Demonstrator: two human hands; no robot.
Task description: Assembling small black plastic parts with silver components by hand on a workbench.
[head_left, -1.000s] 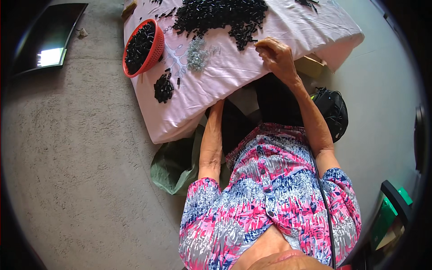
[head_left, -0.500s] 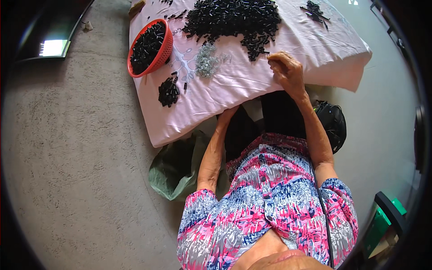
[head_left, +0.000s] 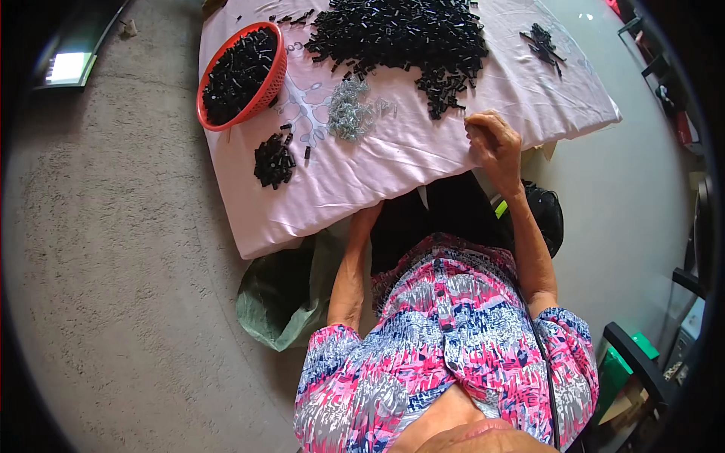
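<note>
Beside the table's near edge, my right hand [head_left: 495, 143] is closed, its fingers curled together just below the tip of a large heap of small black cylindrical pieces [head_left: 400, 38]. Whatever those fingers hold, if anything, is too small or hidden to make out. My left hand [head_left: 368, 214] goes under the overhanging pink cloth [head_left: 362, 177], so its fingers are out of sight. Left of the right hand lies a pile of small clear or silvery pieces [head_left: 349, 112]. A smaller pile of the black pieces [head_left: 273, 161] sits nearer the left edge.
A red plastic basket [head_left: 278, 75] full of black pieces stands tilted at the table's left. Thin black pieces [head_left: 542, 47] lie at the far right. A green sack [head_left: 264, 325] stands open on the floor below, and a black bag [head_left: 542, 219] is right of my legs.
The whole view has shifted a little, so the table sits slightly lower and turned. My right hand stays closed at the table edge; my left hand remains under the cloth.
</note>
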